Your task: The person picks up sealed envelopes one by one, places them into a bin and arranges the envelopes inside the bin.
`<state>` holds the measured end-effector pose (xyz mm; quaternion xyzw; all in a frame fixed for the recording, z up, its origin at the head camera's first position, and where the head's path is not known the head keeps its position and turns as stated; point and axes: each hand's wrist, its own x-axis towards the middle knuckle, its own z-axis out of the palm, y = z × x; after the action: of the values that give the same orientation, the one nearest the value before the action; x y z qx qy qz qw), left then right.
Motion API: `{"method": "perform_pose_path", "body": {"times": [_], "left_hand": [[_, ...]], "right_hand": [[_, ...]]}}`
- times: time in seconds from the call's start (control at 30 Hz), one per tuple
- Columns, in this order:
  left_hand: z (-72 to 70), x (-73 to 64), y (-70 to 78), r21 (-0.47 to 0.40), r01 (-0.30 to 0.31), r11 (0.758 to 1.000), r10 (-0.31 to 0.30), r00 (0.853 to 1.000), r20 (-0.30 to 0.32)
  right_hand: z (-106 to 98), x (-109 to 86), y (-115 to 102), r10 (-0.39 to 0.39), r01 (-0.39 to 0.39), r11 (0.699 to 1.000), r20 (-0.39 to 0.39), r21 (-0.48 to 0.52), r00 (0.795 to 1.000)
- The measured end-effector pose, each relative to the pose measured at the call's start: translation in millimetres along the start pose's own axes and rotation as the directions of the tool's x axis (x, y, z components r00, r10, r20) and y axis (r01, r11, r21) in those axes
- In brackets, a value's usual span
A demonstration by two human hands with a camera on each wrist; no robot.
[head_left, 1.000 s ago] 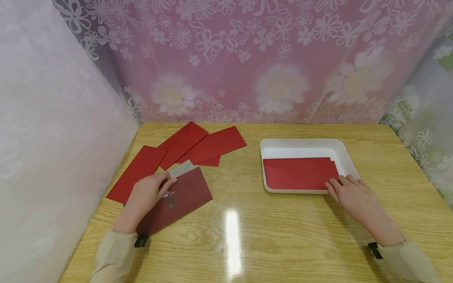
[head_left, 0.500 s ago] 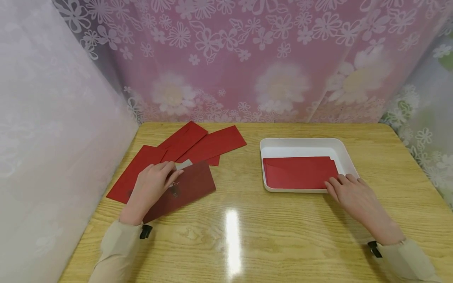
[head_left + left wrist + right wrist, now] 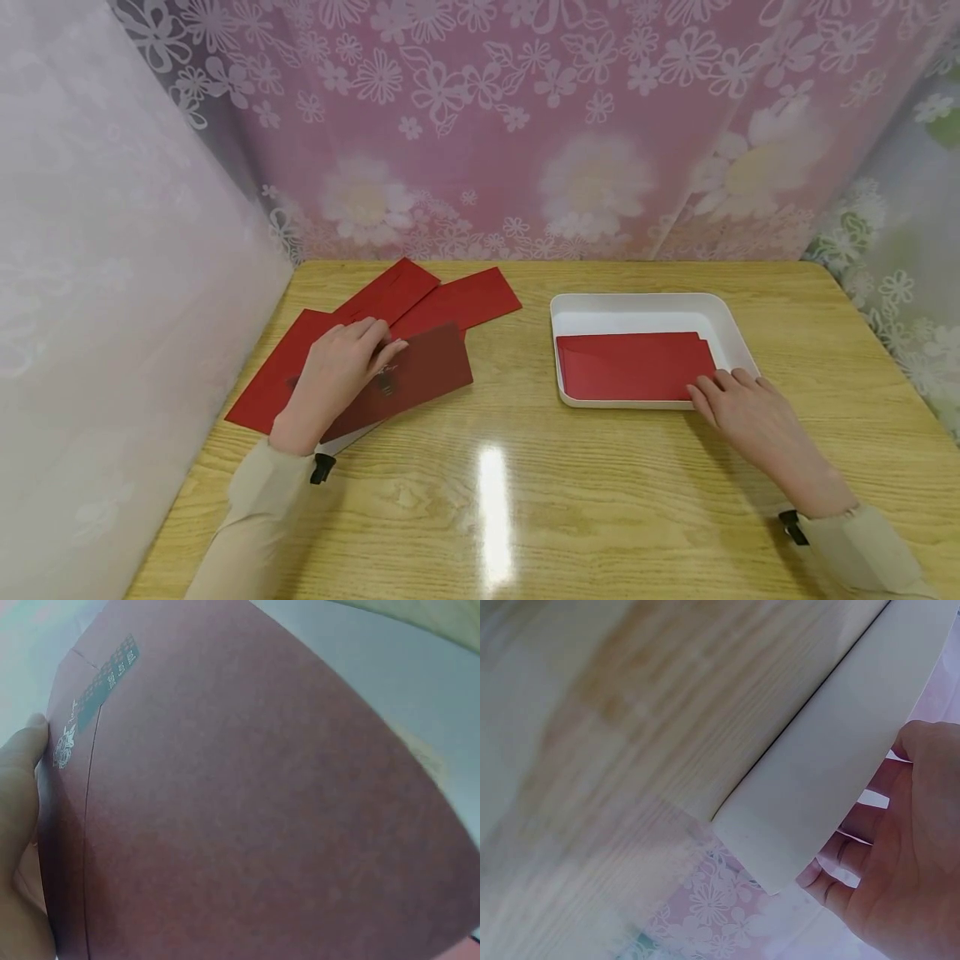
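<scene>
The right hand [image 3: 750, 425] is still gripping the white tray [image 3: 630, 322] at its near right corner. Left of the tray, the left hand [image 3: 337, 375] is pinching a printed maroon envelope [image 3: 431, 367], shifting tray-ward since earlier; beyond, red envelopes [image 3: 471, 298] are lying overlapped.

Both sleeves [image 3: 258, 508] are plain beige, with a small black fitting [image 3: 322, 468] beside each.

The left hand [image 3: 339, 371] pinches a dark red card [image 3: 431, 358] by its far edge, slanted, its face printed with a small pale motif and label, a pale layer showing under its near edge. The right hand [image 3: 753, 421] grips the near right corner of a shallow white tray [image 3: 630, 323], red envelopes [image 3: 637, 367] lying flat inside.
</scene>
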<state>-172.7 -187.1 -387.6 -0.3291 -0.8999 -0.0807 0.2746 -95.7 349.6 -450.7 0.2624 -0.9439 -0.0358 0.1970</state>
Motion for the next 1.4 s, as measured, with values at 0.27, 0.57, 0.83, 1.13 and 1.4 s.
{"method": "perform_pose_path", "body": {"times": [0.27,0.57,0.83,1.13,1.4], "left_hand": [[-0.7,23.7,11.0,-0.007,-0.055,0.998,0.055,0.998,-0.012],[2.2,56.1,26.3,0.011,-0.106,0.994,0.106,0.993,-0.052],[8.5,82.3,42.6,-0.03,-0.155,0.987,0.152,0.984,-0.098],[16.7,107.2,62.4,-0.077,-0.196,0.978,0.188,0.976,-0.107],[24.6,130.9,82.6,-0.109,-0.264,0.958,0.248,0.959,-0.135]], "right_hand": [[-2,-1.4,0,-0.021,0.021,1.0,0.028,-0.016,0.999],[-3,-1.7,0,0.003,-0.003,1.0,0.047,-0.009,0.999],[-4,-0.7,0,0.009,-0.008,1.0,0.071,-0.01,0.997],[-5,-1.1,-1,0.008,-0.006,1.0,0.084,-0.018,0.996],[-5,-0.9,-1,0.027,-0.026,1.0,0.088,-0.009,0.996]]}}
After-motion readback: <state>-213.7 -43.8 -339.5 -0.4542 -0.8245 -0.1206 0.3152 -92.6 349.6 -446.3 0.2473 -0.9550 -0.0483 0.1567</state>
